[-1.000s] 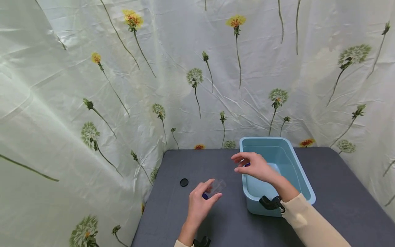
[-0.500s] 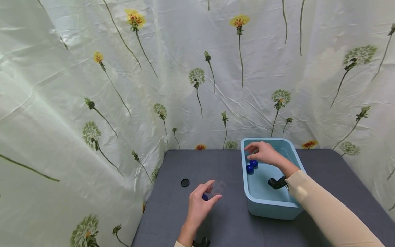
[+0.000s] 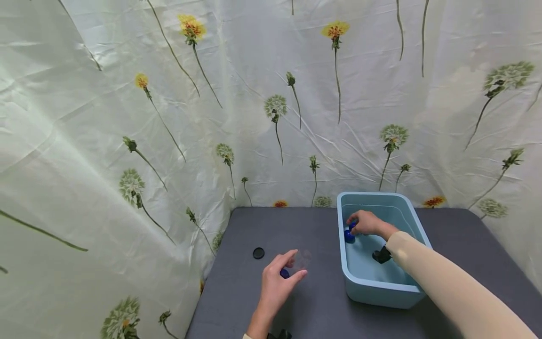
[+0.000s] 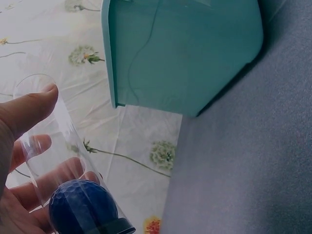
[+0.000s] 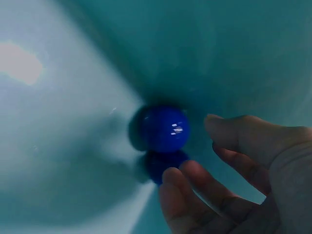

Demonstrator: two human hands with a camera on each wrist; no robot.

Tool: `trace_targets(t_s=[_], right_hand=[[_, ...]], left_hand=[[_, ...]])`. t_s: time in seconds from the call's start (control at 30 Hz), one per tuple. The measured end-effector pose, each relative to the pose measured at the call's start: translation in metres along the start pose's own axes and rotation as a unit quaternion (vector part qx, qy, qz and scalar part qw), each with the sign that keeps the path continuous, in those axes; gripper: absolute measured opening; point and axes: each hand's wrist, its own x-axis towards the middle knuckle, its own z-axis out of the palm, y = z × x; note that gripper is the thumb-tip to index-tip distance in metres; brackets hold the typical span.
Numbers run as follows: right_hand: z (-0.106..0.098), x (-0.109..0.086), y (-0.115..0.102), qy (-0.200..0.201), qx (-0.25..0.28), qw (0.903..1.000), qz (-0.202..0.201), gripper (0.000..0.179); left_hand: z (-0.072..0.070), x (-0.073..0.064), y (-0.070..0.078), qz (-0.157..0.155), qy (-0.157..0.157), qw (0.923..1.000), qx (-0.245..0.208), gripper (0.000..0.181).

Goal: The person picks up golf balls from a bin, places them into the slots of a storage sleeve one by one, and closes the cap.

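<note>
My left hand (image 3: 277, 282) holds a clear plastic tube (image 4: 66, 131) between thumb and fingers. A dimpled blue golf ball (image 4: 83, 207) sits at its dark-capped lower end. My right hand (image 3: 367, 222) reaches down inside the light blue plastic bin (image 3: 383, 282). Two glossy blue balls lie together there: one ball (image 5: 165, 127) by the wall, and a second ball (image 5: 165, 165) partly hidden behind the fingertips (image 5: 173, 187). The right thumb and fingers are spread apart beside the balls, with a gap between thumb and ball in the right wrist view.
A round black cap (image 3: 259, 253) lies on the dark grey table (image 3: 296, 226), left of the bin. A flower-printed curtain (image 3: 254, 117) hangs behind and to the left of the table.
My right hand has moved right from the bin's left rim, then down to the balls inside. The left hand keeps its hold on the tube. The head view has shifted slightly.
</note>
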Motion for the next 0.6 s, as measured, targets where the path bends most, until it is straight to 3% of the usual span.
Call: trace_targets(t_s=[0.4,0.6], right_hand=[[0.015,0.002,0.011,-0.051,0.014,0.9969,0.059,0.045],[0.025,0.005,0.014,-0.084,0.008,0.9947,0.058,0.039]], left_hand=[[0.004,-0.005,0.004,-0.03,-0.011,0.9992,-0.024,0.056],[0.006,-0.006,0.002,-0.025,-0.008,0.9992,-0.032,0.056]])
